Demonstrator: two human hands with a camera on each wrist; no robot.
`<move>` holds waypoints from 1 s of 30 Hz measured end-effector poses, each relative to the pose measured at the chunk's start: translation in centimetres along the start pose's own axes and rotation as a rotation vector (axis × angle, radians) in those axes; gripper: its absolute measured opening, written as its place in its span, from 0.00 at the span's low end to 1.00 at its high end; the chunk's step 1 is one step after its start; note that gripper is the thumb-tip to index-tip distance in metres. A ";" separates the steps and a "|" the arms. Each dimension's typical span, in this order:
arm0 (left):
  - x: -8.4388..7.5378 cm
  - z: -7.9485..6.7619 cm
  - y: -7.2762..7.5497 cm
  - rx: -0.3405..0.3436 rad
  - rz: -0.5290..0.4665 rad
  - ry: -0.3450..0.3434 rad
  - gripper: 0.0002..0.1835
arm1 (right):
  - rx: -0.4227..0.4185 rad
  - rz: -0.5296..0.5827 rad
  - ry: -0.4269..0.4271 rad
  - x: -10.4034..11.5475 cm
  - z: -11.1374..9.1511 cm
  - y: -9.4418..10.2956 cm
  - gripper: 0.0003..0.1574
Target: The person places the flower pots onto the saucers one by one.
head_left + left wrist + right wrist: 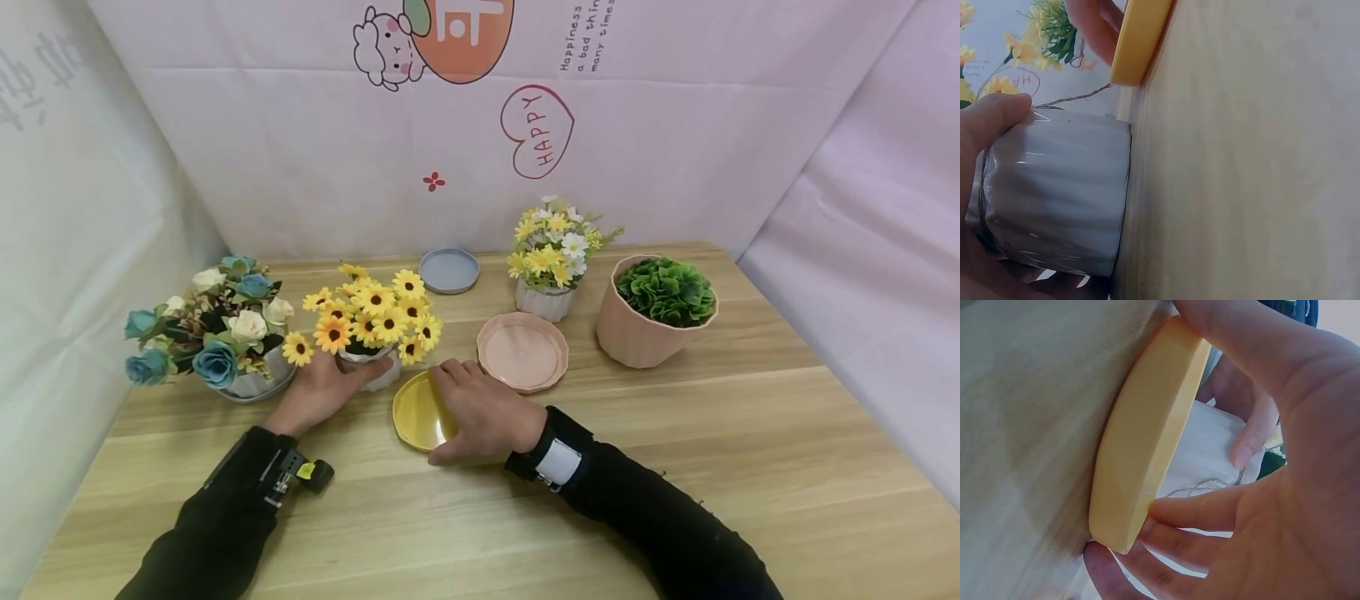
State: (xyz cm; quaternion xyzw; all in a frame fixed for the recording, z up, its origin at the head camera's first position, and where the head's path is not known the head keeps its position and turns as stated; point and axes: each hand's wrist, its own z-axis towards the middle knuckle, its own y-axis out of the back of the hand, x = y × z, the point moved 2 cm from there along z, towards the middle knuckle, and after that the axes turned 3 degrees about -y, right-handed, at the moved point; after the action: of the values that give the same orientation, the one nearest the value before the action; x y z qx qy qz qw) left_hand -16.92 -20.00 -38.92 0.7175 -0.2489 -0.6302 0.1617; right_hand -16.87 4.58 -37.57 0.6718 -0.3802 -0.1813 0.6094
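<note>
My left hand (322, 387) grips a white ceramic pot (1060, 187) with a twine band, from which yellow daisy-like flowers (375, 312) rise. In the left wrist view the thumb lies along the pot's side near its rim, and the pot's base is right at the tabletop. My right hand (483, 408) holds a yellow saucer (420, 412) by its edge, thumb at the near side and fingers at the far side. The right wrist view shows the saucer's outer wall (1141, 437) between thumb and fingertips, close to the wood. Pot and saucer are side by side.
A pot of blue and white roses (225, 329) stands at the left on a grey saucer. Behind are a blue-grey saucer (448, 271) and a small pot of yellow and white flowers (547, 296). A pink saucer (522, 352) and a pink pot with green foliage (645, 333) are to the right.
</note>
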 end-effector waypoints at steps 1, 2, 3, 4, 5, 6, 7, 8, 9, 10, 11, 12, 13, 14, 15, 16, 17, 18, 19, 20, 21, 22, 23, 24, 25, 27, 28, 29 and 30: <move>0.0 -0.1 0.0 0.002 0.000 0.006 0.57 | 0.000 0.003 -0.001 0.0 0.0 0.0 0.70; -0.1 -0.2 -0.1 0.001 0.004 0.007 0.58 | 0.000 0.007 -0.001 0.0 0.0 0.0 0.69; -0.1 -0.3 -0.1 0.007 0.005 0.022 0.57 | 0.000 0.010 -0.001 0.0 0.0 0.0 0.70; -0.1 -0.3 -0.1 0.015 0.012 0.048 0.56 | -0.001 0.012 -0.001 0.0 0.0 -0.1 0.70; -0.1 -0.5 -0.2 0.025 0.021 0.082 0.55 | 0.001 0.013 -0.002 0.0 0.0 -0.1 0.70; -0.1 -0.6 -0.2 0.035 0.034 0.117 0.54 | 0.002 0.015 -0.004 0.0 0.0 -0.1 0.71; -0.1 -0.7 -0.2 0.041 0.047 0.145 0.54 | 0.003 0.017 -0.005 -0.1 0.0 -0.1 0.72; -0.1 -0.8 -0.3 0.048 0.057 0.162 0.54 | 0.003 0.018 -0.007 -0.1 0.0 -0.1 0.72; -0.1 -0.8 -0.3 0.054 0.059 0.185 0.52 | 0.004 0.017 -0.008 -0.1 0.0 -0.1 0.72; -0.1 -0.9 -0.3 0.057 0.064 0.202 0.53 | 0.004 0.017 -0.009 -0.1 0.0 -0.1 0.73; -0.2 -1.0 -0.4 0.056 0.069 0.203 0.53 | 0.004 0.015 -0.008 -0.1 0.0 -0.1 0.73; -0.2 -1.1 -0.4 0.057 0.074 0.201 0.54 | 0.000 0.011 -0.006 -0.1 0.0 -0.1 0.72; -0.3 -1.1 -0.4 0.054 0.075 0.199 0.55 | 0.000 0.006 -0.005 -0.1 0.0 -0.1 0.72; -0.3 -1.2 -0.4 0.054 0.076 0.195 0.55 | -0.001 0.003 -0.004 0.0 0.0 -0.1 0.72; -0.3 -1.2 -0.5 0.050 0.077 0.194 0.56 | -0.001 -0.002 -0.002 0.0 0.0 -0.1 0.71; -0.4 -1.3 -0.5 0.046 0.078 0.189 0.55 | -0.002 -0.004 -0.002 0.0 0.0 -0.1 0.71; -0.4 -1.3 -0.5 0.043 0.077 0.183 0.54 | -0.001 -0.005 -0.004 0.0 0.0 -0.1 0.70; -0.5 -1.4 -0.6 0.044 0.075 0.185 0.51 | 0.000 -0.005 -0.005 0.0 0.0 0.0 0.70; -0.5 -1.4 -0.6 0.042 0.078 0.190 0.47 | 0.003 -0.003 -0.008 -0.1 0.0 0.0 0.70; -0.5 -1.4 -0.6 0.040 0.079 0.183 0.45 | 0.003 -0.001 -0.010 -0.1 0.0 0.0 0.70; -0.5 -1.5 -0.6 0.040 0.082 0.191 0.43 | 0.004 -0.001 -0.011 -0.1 0.0 0.0 0.70; -0.5 -1.5 -0.7 0.040 0.083 0.192 0.42 | 0.005 0.003 -0.011 -0.1 0.0 -0.1 0.70; -0.6 -1.5 -0.7 0.042 0.085 0.193 0.42 | 0.006 0.004 -0.011 -0.1 0.0 -0.1 0.70; -0.6 -1.5 -0.7 0.044 0.086 0.195 0.43 | 0.005 0.004 -0.010 -0.1 0.0 -0.1 0.70; -0.6 -1.5 -0.7 0.044 0.087 0.194 0.44 | 0.005 0.005 -0.009 -0.2 0.0 -0.1 0.70; -0.5 -1.5 -0.8 0.047 0.084 0.203 0.45 | 0.006 0.007 -0.006 -0.2 0.0 -0.2 0.70; -0.5 -1.5 -0.8 0.048 0.082 0.205 0.46 | 0.006 0.008 -0.004 -0.2 0.0 -0.2 0.70; -0.5 -1.5 -0.8 0.048 0.080 0.207 0.46 | 0.004 0.007 -0.001 -0.2 0.0 -0.2 0.70; -0.5 -1.5 -0.8 0.048 0.077 0.211 0.45 | 0.002 0.005 0.003 -0.2 0.0 -0.3 0.69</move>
State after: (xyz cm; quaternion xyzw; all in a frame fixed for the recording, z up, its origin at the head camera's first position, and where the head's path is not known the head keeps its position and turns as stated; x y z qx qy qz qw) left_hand -15.32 -19.20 -38.75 0.7733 -0.2729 -0.5384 0.1939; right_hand -16.97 4.74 -37.87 0.6716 -0.3813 -0.1785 0.6097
